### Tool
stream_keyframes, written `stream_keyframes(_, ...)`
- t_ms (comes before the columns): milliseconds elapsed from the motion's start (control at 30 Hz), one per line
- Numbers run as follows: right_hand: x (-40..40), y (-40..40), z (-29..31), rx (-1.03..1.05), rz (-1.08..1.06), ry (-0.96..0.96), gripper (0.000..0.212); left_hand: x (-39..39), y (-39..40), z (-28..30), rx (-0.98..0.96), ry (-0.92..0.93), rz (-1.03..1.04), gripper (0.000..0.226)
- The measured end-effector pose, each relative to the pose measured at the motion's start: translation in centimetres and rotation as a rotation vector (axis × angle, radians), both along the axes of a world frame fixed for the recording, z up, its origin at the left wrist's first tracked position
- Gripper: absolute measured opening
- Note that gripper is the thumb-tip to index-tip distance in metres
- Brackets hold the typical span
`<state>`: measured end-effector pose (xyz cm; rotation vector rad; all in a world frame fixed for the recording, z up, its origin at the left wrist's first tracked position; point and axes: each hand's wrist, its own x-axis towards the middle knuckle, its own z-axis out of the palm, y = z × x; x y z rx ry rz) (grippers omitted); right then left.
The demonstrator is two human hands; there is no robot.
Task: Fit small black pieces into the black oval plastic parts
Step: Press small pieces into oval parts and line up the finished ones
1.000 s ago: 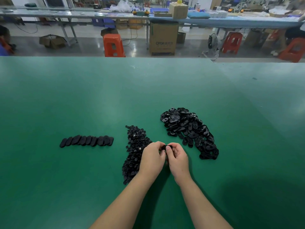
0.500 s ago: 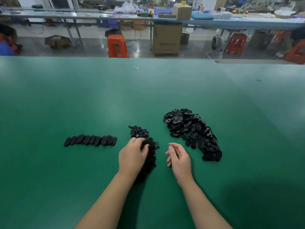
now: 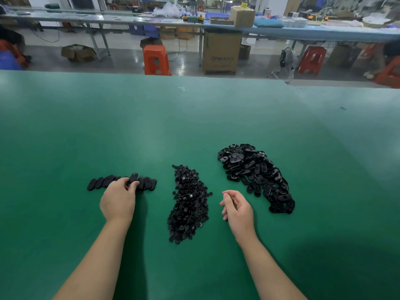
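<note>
A heap of small black pieces [image 3: 189, 204] lies in the middle of the green table [image 3: 194, 118]. To its right is a larger heap of black oval plastic parts [image 3: 256, 174]. At the left, a row of finished ovals [image 3: 101, 182] lies overlapping. My left hand [image 3: 119, 198] is at that row and pinches one black oval part [image 3: 133, 178] in its fingertips, tilted up over the row. My right hand [image 3: 237, 207] hovers between the two heaps, fingers loosely curled, holding nothing.
Beyond the table's far edge are orange stools [image 3: 156, 60], a cardboard box [image 3: 221, 51] and long workbenches. Green table surface stretches wide on all sides of the heaps.
My left hand has carried the oval part from the middle leftwards to the row. My right hand let go and drew back a little to the right.
</note>
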<state>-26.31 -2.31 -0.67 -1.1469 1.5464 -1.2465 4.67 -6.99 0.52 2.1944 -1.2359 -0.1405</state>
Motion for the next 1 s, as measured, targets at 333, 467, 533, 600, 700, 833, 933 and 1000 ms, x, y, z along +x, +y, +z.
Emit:
stream_keyframes(333,0.1,0.1,0.2,0.003,-0.007,0.014,0.012,-2.7,1.4,-0.3,-0.117,-0.020,-0.248,0.017)
stream_keyframes(467,0.2,0.2,0.3,0.004,-0.011,0.034,0.013,-5.5,1.3,-0.3,-0.020,-0.016,-0.469,0.018)
stream_keyframes(533,0.2,0.2,0.4,0.007,-0.010,0.039,0.013,-6.5,1.2,-0.5,0.025,-0.003,-0.481,0.018)
stream_keyframes(600,0.2,0.2,0.4,0.010,-0.011,0.037,0.013,-7.3,1.1,-0.7,0.064,-0.003,-0.456,0.017)
stream_keyframes(700,0.2,0.2,0.3,0.017,-0.011,0.038,0.014,-7.9,0.9,-0.9,0.090,-0.003,-0.419,0.016)
stream_keyframes(833,0.2,0.2,0.2,0.023,-0.010,0.040,0.015,-7.6,0.9,-1.2,0.081,0.009,-0.421,0.013)
stream_keyframes(933,0.1,0.2,0.1,0.025,-0.008,0.039,0.016,-7.3,1.1,-1.7,0.038,0.033,-0.444,0.014)
stream_keyframes(1000,0.1,0.2,0.1,0.023,-0.007,0.040,0.016,-7.2,1.4,-1.9,0.021,0.042,-0.453,0.016)
